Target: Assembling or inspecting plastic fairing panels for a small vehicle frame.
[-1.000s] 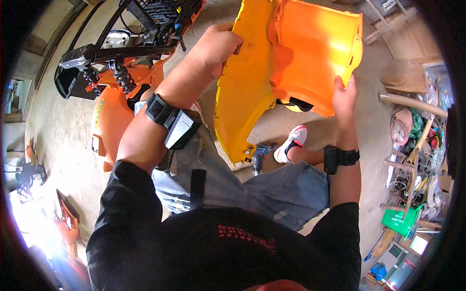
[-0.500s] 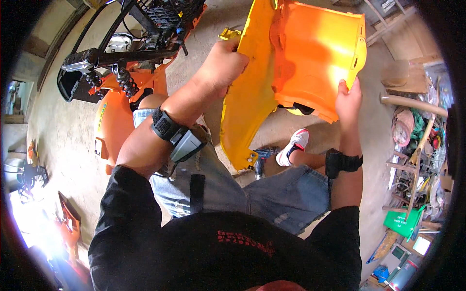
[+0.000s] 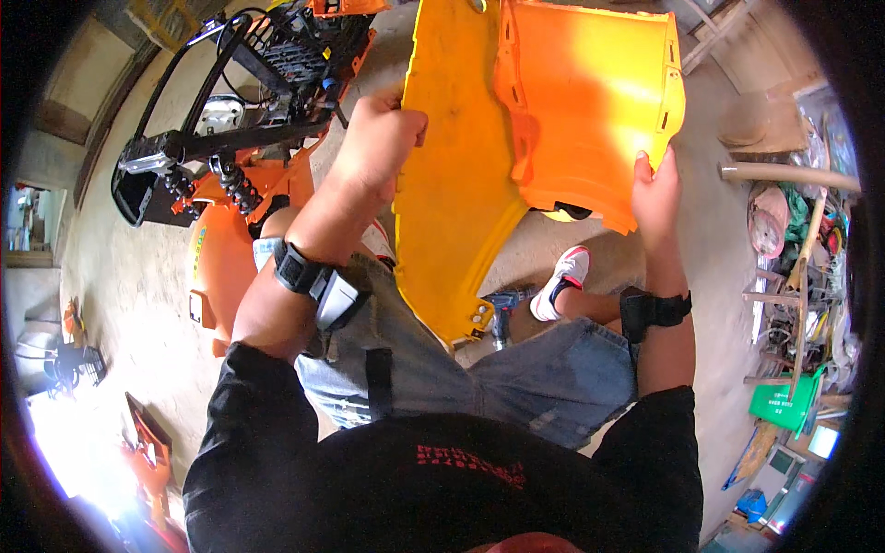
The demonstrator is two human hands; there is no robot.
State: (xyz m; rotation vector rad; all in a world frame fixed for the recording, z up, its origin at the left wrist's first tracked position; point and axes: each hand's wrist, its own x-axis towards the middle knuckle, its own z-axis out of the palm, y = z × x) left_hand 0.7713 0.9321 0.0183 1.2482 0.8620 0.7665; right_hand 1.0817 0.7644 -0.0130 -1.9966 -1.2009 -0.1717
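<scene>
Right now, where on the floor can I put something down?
Bare floor shows left of the orange fender, and between the right forearm and green bin. It's crowded around the drill and white shoe beside the yellow panel.

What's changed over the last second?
Left grip and the left edge of the yellow panel moved toward picture left; the panel's lower tip came nearer the body. Nothing newly grasped or released. Right grip stays on the orange panel's right edge; drill and white shoe stay put.
</scene>
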